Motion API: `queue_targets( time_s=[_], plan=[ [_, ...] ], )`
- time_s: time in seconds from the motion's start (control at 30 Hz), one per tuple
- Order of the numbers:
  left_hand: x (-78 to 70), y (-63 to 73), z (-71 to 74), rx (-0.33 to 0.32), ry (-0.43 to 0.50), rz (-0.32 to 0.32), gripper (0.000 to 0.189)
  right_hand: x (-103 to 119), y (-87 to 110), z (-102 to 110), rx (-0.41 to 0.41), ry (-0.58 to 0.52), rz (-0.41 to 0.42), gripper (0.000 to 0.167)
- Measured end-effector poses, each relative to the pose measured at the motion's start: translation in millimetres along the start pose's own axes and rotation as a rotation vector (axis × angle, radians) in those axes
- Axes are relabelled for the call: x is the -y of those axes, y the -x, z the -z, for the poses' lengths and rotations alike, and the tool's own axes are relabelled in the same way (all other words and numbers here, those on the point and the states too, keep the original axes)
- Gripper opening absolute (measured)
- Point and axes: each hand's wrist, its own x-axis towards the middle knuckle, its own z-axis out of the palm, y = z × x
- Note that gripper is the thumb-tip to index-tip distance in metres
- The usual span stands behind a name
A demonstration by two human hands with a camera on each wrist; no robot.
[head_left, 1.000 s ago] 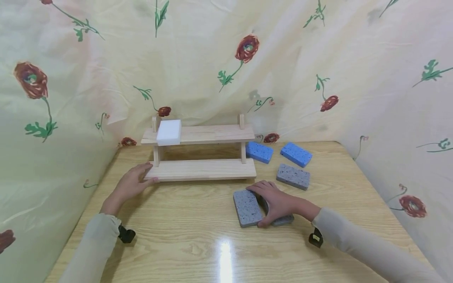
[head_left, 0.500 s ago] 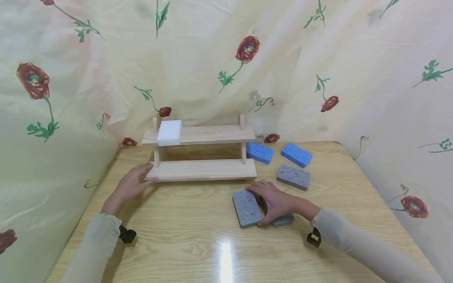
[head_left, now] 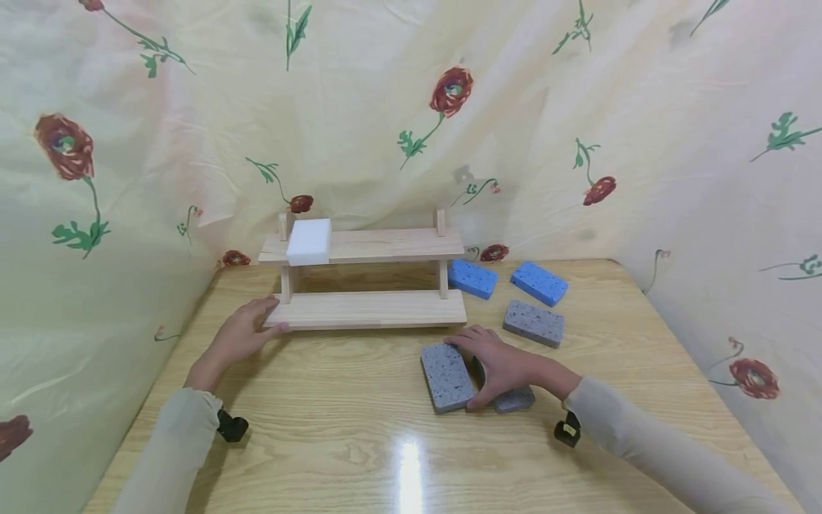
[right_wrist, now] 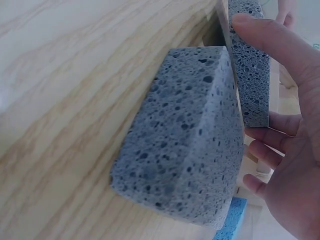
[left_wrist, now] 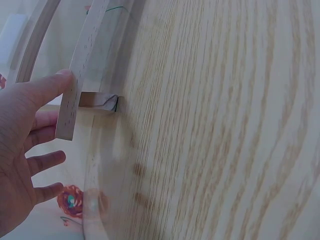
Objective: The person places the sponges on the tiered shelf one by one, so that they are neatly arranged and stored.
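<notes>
My left hand (head_left: 242, 332) pinches the left end of the lower board of a small two-tier wooden shelf (head_left: 366, 308). In the left wrist view the thumb lies on the board's face, some fingertips pass behind its end, and the other fingers stick out beside it. My right hand (head_left: 504, 364) grips a speckled grey sponge (head_left: 447, 377) by its right side, thumb at the near end and fingers at the far end. Under the right palm a second grey sponge (right_wrist: 180, 135) rests on the table, partly hidden in the head view.
A white sponge-like block (head_left: 310, 241) sits at the left of the upper shelf board. Right of the shelf lie two blue sponges, one (head_left: 472, 278) close to its end and another (head_left: 539, 283) farther right. Another grey sponge (head_left: 533, 323) lies nearer on the wooden table (head_left: 321, 442). Flowered cloth (head_left: 372, 107) hangs behind.
The right hand and the gripped grey sponge have shifted very slightly left and towards the shelf. The left hand and the shelf stay put.
</notes>
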Motion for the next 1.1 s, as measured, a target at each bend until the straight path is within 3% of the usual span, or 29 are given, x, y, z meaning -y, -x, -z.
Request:
queue_targets(
  time_s=[0.83,1.1],
  plan=[
    [0.1,0.8,0.2,-0.011,0.003,-0.023,0.078,7.2,-6.8,15.2,0.056,-0.037,-0.034,0.113],
    [-0.8,0.8,0.8,-0.013,-0.006,-0.021,0.078,9.6,-11.6,24.3,0.004,-0.019,0.003,0.112]
  ],
)
